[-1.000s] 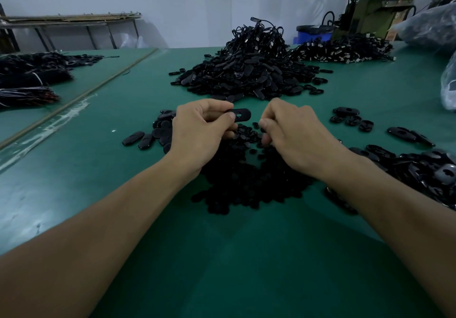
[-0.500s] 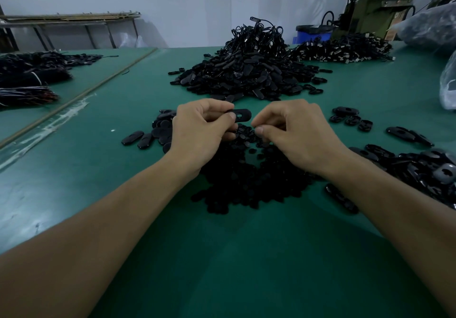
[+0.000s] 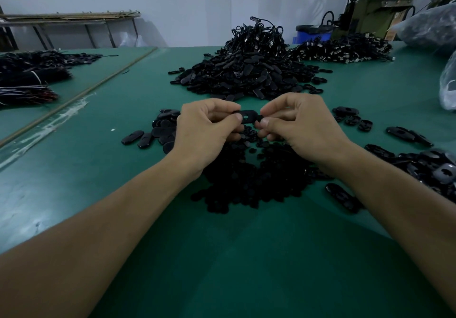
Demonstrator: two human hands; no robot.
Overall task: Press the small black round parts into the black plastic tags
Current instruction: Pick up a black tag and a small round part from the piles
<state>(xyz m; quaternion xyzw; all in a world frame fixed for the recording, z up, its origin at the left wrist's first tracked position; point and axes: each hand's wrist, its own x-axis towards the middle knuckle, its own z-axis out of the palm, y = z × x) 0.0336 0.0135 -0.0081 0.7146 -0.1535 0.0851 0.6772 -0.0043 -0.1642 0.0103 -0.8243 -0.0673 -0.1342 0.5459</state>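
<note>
Green and wide, the counter (image 3: 222, 256) held black bits all over, with a big heap (image 3: 249, 71) of corded tags at the back and a machine (image 3: 377, 14) in the far corner. Your left hand (image 3: 204, 132) held one black tag (image 3: 246, 116) up in the air, just above the dark pile of small round parts (image 3: 246, 182). Its fingers (image 3: 235, 118) were curled round the left end of the tag, and the hole in the tag faced up at you. A second before, your right hand (image 3: 303, 130) was lower and apart from the tag, with its fingertips down by the pile. Then it came up and across. At this moment its fingers (image 3: 267, 121) pinched tight at the right end of the tag, so both hands met on the same tag. I think that meant you had picked a round part and brought it to the tag. I could not see the round part itself, because it was too small and dark and your fingertips hid it. The hole looked empty, so the part was not pressed in yet. You were at the start of the pressing step for this tag. More loose tags (image 3: 153, 132) lay on the counter beside your left hand, and others lay near your right arm, so plenty of work was left.
</note>
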